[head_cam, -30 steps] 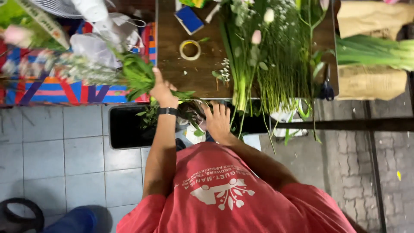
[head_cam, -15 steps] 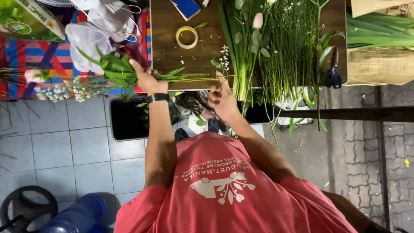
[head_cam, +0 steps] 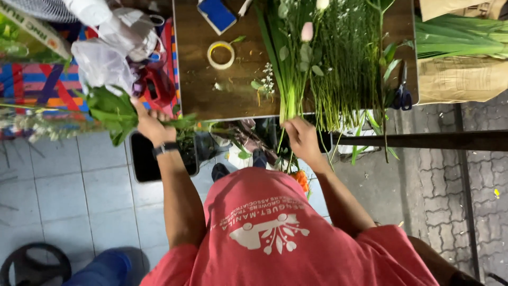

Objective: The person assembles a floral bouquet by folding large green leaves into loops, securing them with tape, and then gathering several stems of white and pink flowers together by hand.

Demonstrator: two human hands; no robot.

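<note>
Two hands are working: our left hand [head_cam: 151,124] is gripping a leafy bunch [head_cam: 114,111] beside the surface [head_cam: 233,90]; our right hand [head_cam: 300,136] is closing on green stems [head_cam: 288,98], which we may snap by pulling.

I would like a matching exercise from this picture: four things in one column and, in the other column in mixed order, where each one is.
Things:
1. roll of tape
2. scissors
3. left hand
4. blue box

Places:
A. at the table's right edge
B. gripping a leafy bunch of stems
C. at the table's top edge
D. on the table, left of the flower stems

Pairs: 1-D, 2-A, 3-B, 4-C
</note>
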